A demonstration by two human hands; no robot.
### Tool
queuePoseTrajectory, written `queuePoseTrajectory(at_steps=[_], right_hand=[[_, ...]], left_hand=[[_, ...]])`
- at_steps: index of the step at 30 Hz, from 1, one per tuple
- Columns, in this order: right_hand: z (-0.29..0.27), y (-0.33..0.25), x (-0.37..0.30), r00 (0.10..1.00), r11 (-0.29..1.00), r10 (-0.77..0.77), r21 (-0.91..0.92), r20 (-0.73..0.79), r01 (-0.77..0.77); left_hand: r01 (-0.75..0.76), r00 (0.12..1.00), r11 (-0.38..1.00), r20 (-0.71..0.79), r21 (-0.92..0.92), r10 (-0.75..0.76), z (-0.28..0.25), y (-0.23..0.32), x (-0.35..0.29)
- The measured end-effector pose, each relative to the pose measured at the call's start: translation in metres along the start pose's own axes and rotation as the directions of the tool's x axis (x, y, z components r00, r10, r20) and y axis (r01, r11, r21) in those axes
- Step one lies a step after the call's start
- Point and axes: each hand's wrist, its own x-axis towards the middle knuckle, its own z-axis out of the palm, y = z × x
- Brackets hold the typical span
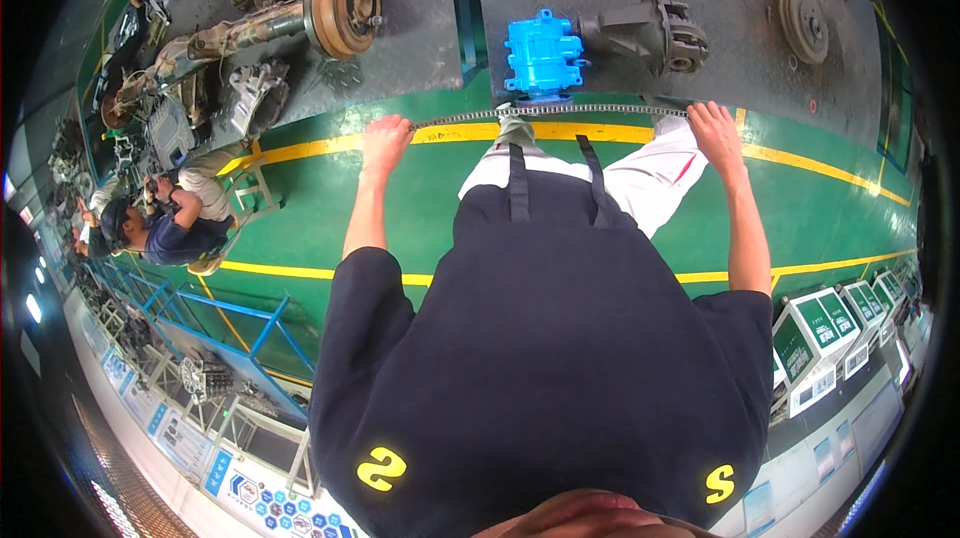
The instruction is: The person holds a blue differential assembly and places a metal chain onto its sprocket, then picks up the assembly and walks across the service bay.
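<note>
A metal roller chain [560, 110] stretches nearly straight between my two hands, in front of the workbench [740, 73]. My left hand [388, 142] is closed on the chain's left end. At the other end, my right hand [715, 132] grips it with the fingers curled over. Just beyond the middle of the chain, a bright blue cast housing [543, 53] stands near the bench's front edge. To its right lies a dark grey differential carrier [652, 33]. A round rusty brake drum [803, 25] sits farther right on the bench.
On the left bench lies a rusty axle [235, 38] with a brake drum [343, 8] at its end. An aluminium casting [256, 96] is near that bench's edge. Another person [165, 223] sits at the left. Blue railing [215, 308] and white-green cabinets [815, 333] are behind me.
</note>
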Motion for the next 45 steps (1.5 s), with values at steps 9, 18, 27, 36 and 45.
queuePoseTrajectory(at_steps=[9, 18, 27, 36, 45], right_hand=[[0.071, 0.005, 0.006, 0.997, 0.999, 0.039, -0.013, 0.071, -0.039], [0.143, -0.003, 0.01, 0.988, 0.996, 0.077, 0.029, 0.133, -0.081], [0.18, -0.09, 0.058, 0.612, 0.678, 0.599, 0.078, 0.516, -0.731], [0.097, -0.174, 0.095, 0.687, 0.233, 0.56, 0.708, 0.463, -0.667], [0.094, -0.177, 0.105, 0.601, 0.072, 0.606, 0.716, 0.521, -0.694]], left_hand=[[0.141, 0.981, 0.975, 0.104, 0.171, -0.161, 0.065, 0.018, 0.011], [0.188, 0.972, 0.977, 0.121, 0.101, -0.2, 0.109, 0.029, 0.029], [0.761, 0.637, 0.626, 0.382, -0.173, -0.669, 0.11, 0.119, 0.073], [0.617, 0.731, 0.173, 0.478, -0.768, -0.486, 0.081, 0.173, 0.071], [0.641, 0.698, 0.099, 0.524, -0.761, -0.488, 0.081, 0.162, 0.073]])
